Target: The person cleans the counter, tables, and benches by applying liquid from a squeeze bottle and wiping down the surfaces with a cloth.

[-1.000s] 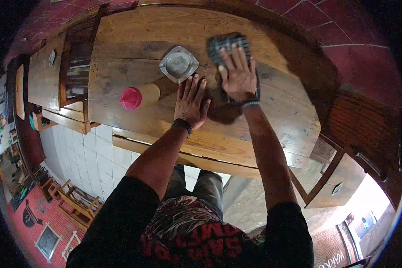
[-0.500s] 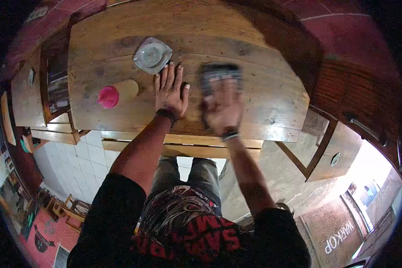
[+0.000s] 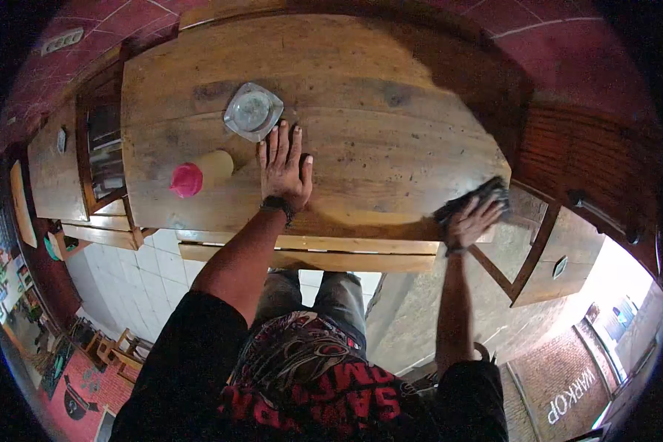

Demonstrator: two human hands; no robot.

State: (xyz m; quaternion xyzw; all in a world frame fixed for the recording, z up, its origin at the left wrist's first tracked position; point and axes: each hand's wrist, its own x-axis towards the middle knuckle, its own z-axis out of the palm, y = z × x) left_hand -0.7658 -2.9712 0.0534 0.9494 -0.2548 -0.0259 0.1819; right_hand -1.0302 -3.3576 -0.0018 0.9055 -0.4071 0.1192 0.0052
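Note:
My left hand (image 3: 283, 177) lies flat on the wooden table (image 3: 353, 81), fingers spread, with nothing under it that I can see. Its fingertips are close to a square glass ashtray (image 3: 253, 112). At the table's right front corner, my right hand (image 3: 470, 223) presses on a dark cloth (image 3: 499, 189), which sticks out on both sides of the fingers. Left of my left hand is a container with a pink lid (image 3: 187, 180) and a pale body.
A wooden bench (image 3: 309, 259) runs along the table's near edge, just in front of my legs. Slatted dark wood furniture (image 3: 586, 151) stands to the right. Other wooden tables (image 3: 51, 158) are at the left, and white floor tiles (image 3: 125, 269) show below.
My right hand has moved the cloth from the middle of the table to the right and nearer to me, to the corner. My left hand stays flat by the ashtray.

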